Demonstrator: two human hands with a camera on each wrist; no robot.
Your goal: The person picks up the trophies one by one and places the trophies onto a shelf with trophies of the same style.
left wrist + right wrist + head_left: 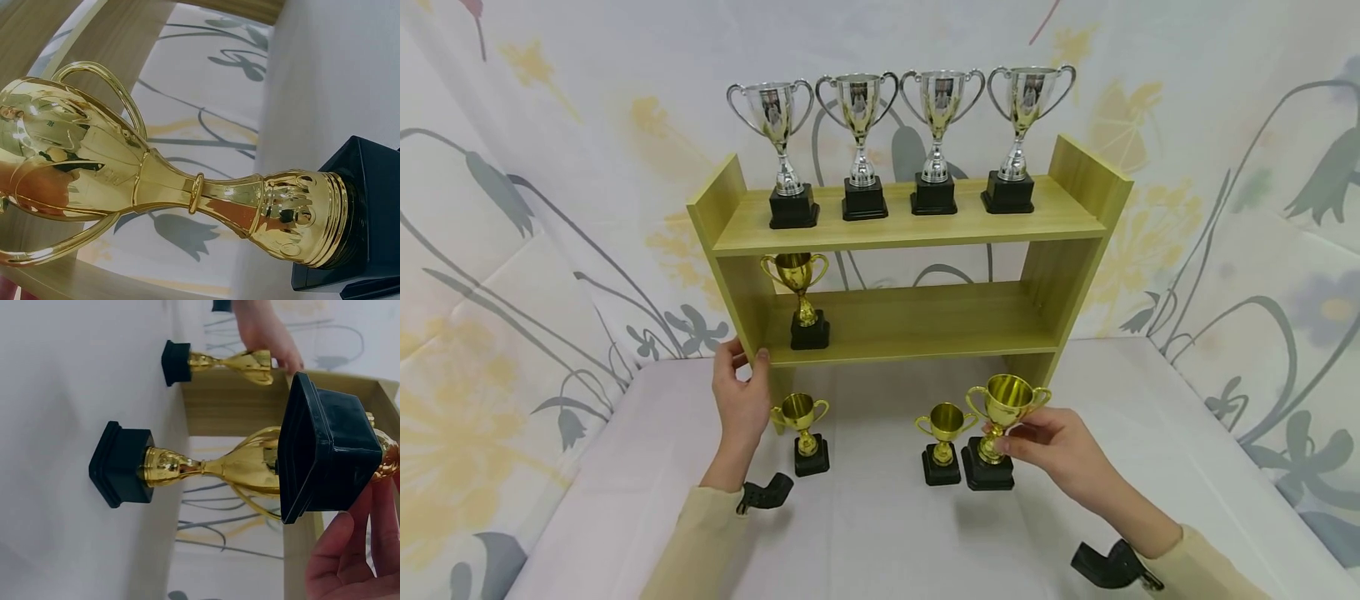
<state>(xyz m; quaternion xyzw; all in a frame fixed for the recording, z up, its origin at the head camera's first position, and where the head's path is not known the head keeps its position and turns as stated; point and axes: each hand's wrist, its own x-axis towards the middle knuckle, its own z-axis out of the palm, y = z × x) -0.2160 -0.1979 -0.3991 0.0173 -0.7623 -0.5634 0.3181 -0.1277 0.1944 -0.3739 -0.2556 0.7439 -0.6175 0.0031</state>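
Gold, mirror-shiny, two handles, black base [988,475]: that's the trophy [1009,402] I've got pinched in my right hand [1058,450], front of the shelf [910,321]; left hand [742,402] grips the shelf's left side.

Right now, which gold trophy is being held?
The rightmost gold trophy, lifted in the right hand. The other three gold trophies stand unheld: two on the table, one on the shelf.

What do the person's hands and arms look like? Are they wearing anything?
The left hand and right hand are bare, without gloves. The left sleeve and right sleeve are long, plain and pale beige. A chunky, bent black piece sits at each wrist: the left wrist piece and right wrist piece.
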